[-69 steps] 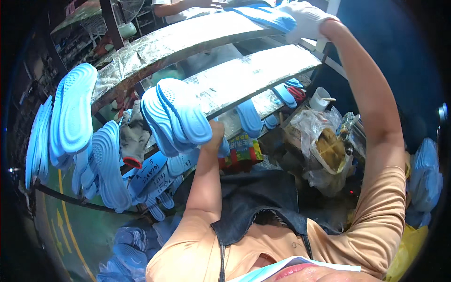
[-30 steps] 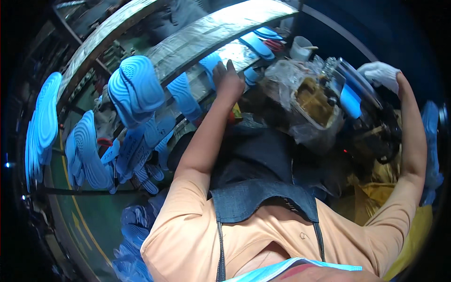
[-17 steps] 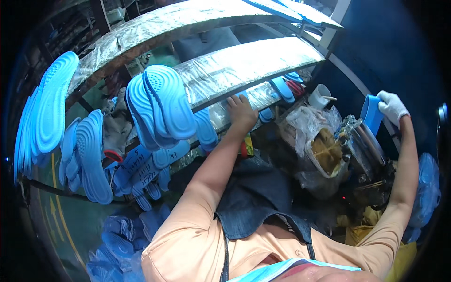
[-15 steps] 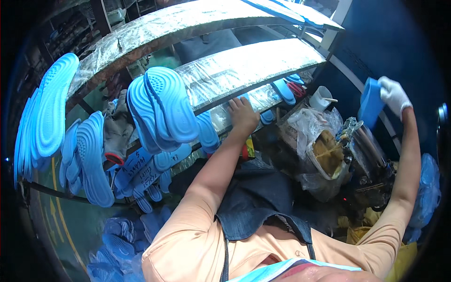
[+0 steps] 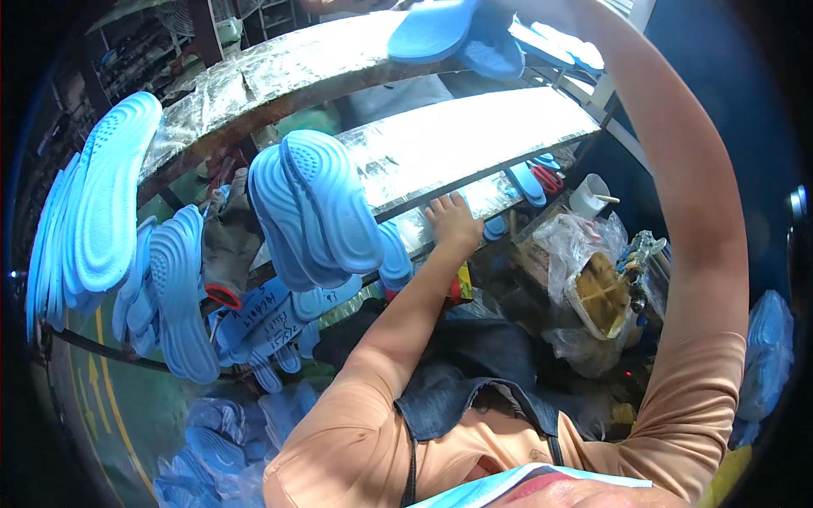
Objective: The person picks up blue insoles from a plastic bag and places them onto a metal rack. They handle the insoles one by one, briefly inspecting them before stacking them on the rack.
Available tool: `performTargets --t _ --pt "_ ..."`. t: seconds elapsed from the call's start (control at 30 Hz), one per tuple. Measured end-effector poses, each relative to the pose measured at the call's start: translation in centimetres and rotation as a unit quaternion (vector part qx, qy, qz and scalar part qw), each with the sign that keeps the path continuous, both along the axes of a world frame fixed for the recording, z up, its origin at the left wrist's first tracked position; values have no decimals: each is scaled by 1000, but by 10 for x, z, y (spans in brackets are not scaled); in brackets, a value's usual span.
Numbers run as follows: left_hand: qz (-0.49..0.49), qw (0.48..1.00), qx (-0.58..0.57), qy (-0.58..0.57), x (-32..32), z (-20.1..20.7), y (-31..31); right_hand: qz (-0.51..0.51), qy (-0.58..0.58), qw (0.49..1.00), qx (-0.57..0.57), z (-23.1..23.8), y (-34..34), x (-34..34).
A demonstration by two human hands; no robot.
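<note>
Since half a second ago, the person's right arm has swung from beside the dark wall (image 5: 703, 76) up to the top of the view, and the blue piece seen there is gone from that spot. Two blue shoe insoles now show by the front edge of the top board (image 5: 279, 76). One insole (image 5: 432, 32) points its rounded end to the lower left, its long axis slanting up to the right; the other insole (image 5: 495, 52) turns its rounded end to the lower right, its long axis slanting up to the left. Their far ends are cut off or hidden, and whether they rest on the board is unclear.

The right hand (image 5: 538, 7) is washed out by glare at the upper edge, close to these insoles; whether its fingers are closed on one cannot be told. The left hand (image 5: 456, 227) is bare and loosely spread, palm down, its fingertips reaching beneath the front edge of the middle board (image 5: 457, 140) toward the lowest board (image 5: 495, 190); nothing shows in its grasp.

Rising from the lower right, the right arm bends at the elbow and leans inward overhead. The left arm slants forward and rightward from the shoulder, nearly straight. Left of that hand, a cluster of insoles (image 5: 330, 203) overhangs the middle board's end, tilting down to the right.
</note>
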State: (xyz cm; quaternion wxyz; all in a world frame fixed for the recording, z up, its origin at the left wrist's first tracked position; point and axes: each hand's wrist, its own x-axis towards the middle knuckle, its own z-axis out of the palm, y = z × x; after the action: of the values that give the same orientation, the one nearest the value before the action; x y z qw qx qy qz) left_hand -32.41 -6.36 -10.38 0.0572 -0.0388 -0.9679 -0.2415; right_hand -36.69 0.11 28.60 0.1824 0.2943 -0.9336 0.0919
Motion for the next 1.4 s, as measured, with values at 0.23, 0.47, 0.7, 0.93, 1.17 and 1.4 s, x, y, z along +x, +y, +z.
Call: performTargets --t 0.23,0.47,0.7,0.93,1.17,1.4 --pt "-9 1000 0 -7 0 2 4 -298 233 717 586 -16 -9 -76" --pt "-24 999 27 -12 -9 -9 4 -96 4 943 318 0 7 -72" --pt "-23 990 108 88 -10 -5 -14 46 226 933 275 4 95 58" --pt "-335 653 613 -293 88 103 -22 -196 -4 979 56 -23 185 201" --pt "-425 334 713 -446 191 116 78 -312 -39 948 51 -53 280 268" --pt "-343 391 653 -551 207 81 158 -302 -92 944 93 -100 328 269"
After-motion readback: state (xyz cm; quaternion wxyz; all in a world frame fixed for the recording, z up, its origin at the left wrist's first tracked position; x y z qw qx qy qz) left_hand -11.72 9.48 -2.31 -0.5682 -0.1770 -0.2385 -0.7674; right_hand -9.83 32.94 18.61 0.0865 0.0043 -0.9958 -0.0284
